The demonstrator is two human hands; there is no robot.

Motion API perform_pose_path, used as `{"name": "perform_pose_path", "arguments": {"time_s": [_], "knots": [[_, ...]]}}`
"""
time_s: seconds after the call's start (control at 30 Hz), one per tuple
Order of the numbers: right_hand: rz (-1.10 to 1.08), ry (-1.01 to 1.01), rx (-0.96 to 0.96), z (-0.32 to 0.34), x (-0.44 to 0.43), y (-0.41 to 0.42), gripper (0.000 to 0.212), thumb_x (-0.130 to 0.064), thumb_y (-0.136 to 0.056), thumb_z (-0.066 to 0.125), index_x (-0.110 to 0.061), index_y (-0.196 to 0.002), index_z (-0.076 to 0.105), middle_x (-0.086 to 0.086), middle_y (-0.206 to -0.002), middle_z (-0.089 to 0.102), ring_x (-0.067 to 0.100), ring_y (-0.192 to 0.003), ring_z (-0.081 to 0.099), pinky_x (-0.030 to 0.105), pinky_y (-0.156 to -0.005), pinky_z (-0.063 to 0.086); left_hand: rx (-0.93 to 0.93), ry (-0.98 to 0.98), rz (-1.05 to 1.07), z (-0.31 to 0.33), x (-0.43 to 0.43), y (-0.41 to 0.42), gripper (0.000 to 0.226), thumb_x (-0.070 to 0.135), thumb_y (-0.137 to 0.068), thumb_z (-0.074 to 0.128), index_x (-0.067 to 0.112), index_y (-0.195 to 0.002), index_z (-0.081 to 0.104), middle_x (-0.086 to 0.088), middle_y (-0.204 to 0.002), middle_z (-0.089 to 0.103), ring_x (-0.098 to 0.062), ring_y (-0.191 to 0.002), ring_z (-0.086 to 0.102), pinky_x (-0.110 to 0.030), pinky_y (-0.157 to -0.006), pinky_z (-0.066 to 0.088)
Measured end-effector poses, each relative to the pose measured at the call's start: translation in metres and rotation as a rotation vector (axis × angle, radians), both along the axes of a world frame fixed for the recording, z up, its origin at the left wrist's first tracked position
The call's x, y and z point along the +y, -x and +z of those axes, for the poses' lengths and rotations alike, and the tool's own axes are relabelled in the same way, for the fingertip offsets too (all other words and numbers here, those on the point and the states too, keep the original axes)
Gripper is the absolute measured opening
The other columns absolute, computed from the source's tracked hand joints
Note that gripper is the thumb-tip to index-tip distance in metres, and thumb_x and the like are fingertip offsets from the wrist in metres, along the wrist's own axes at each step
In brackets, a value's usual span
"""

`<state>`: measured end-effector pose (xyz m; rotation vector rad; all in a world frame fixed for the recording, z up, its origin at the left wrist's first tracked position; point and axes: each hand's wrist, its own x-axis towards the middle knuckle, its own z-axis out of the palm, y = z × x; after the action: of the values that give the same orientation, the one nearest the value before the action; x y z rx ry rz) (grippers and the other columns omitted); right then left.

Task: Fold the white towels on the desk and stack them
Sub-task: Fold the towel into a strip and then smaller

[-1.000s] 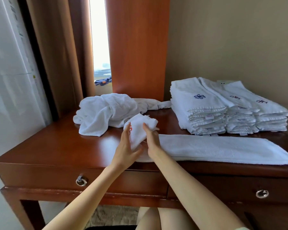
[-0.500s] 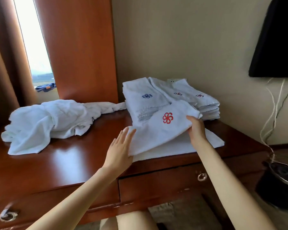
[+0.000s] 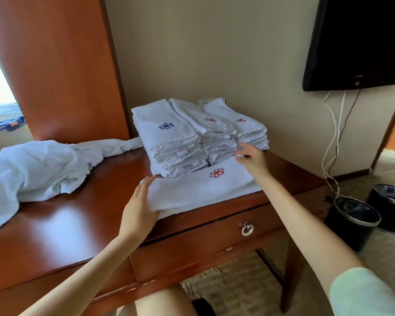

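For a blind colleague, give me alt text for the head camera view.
A person's left hand rests flat on a folded, red-emblemed white towel on a wooden desk, open right hand at its far edge. Folded towel stacks stand behind; crumpled towels lie left.

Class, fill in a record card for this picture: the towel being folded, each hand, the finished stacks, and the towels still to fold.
Towel in work: folded towel, red emblem up, flat at the front edge of the desk
Left hand: flat on the towel's left end
Right hand: fingers spread over its far right corner; contact unclear
Done: stacks of folded towels behind it, by the wall
To do: crumpled pile on the left
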<state>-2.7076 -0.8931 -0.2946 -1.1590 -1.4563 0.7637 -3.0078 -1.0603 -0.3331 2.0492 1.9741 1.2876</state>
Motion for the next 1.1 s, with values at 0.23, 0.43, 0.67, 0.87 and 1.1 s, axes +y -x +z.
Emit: {"name": "perform_pose_path", "arguments": {"time_s": [0.23, 0.43, 0.67, 0.87, 1.1], "knots": [[-0.133, 0.071, -0.328, -0.019, 0.012, -0.023, 0.030, 0.009, -0.087, 0.056, -0.002, -0.111, 0.069, 0.011, -0.114, 0.069, 0.023, -0.111, 0.062, 0.032, -0.089, 0.050, 0.598, 0.257, -0.246, 0.006, 0.017, -0.005, 0.099, -0.019, -0.077, 0.037, 0.041, -0.151, 0.013, 0.013, -0.160, 0.011, -0.008, -0.148, 0.003, -0.024, -0.118, -0.003], [-0.185, -0.071, -0.316, -0.013, 0.011, -0.027, 0.029, 0.007, -0.088, 0.053, -0.007, -0.102, 0.074, 0.006, -0.110, 0.071, 0.022, -0.105, 0.063, 0.031, -0.086, 0.049, 0.690, 0.393, -0.332, 0.014, 0.021, 0.000, 0.102, -0.012, -0.078, 0.036, 0.046, -0.148, -0.009, 0.015, -0.159, -0.006, -0.008, -0.146, -0.011, -0.029, -0.116, -0.011], [-0.217, 0.135, -0.653, -0.020, 0.010, -0.037, 0.036, 0.001, -0.094, 0.045, -0.019, -0.103, 0.074, 0.001, -0.121, 0.067, 0.023, -0.114, 0.059, 0.034, -0.097, 0.047, 0.594, 0.429, -0.408, 0.014, 0.009, -0.003, 0.082, 0.019, -0.085, 0.037, 0.050, -0.147, -0.007, 0.017, -0.158, -0.010, -0.012, -0.146, -0.018, -0.036, -0.120, -0.010], [-0.193, -0.161, -1.056, 0.010, -0.013, 0.024, 0.041, -0.004, -0.096, 0.045, -0.019, -0.132, 0.059, 0.001, -0.140, 0.052, 0.022, -0.129, 0.046, 0.033, -0.101, 0.037, 0.406, 0.222, -0.245, 0.024, 0.028, -0.020, 0.049, 0.038, -0.103, 0.022, 0.031, -0.151, 0.026, 0.005, -0.160, 0.016, -0.012, -0.149, 0.002, -0.037, -0.122, -0.001], [0.325, -0.033, -1.099, -0.024, -0.034, 0.105, 0.050, -0.041, -0.106, 0.021, -0.022, -0.150, 0.033, -0.003, -0.159, 0.024, 0.015, -0.147, 0.018, 0.036, -0.118, 0.014, 0.573, 0.424, -0.006, 0.000, 0.037, -0.035, 0.054, 0.042, -0.104, 0.014, 0.024, -0.155, 0.009, 0.000, -0.162, 0.005, -0.017, -0.149, -0.002, -0.036, -0.119, -0.004]]}}
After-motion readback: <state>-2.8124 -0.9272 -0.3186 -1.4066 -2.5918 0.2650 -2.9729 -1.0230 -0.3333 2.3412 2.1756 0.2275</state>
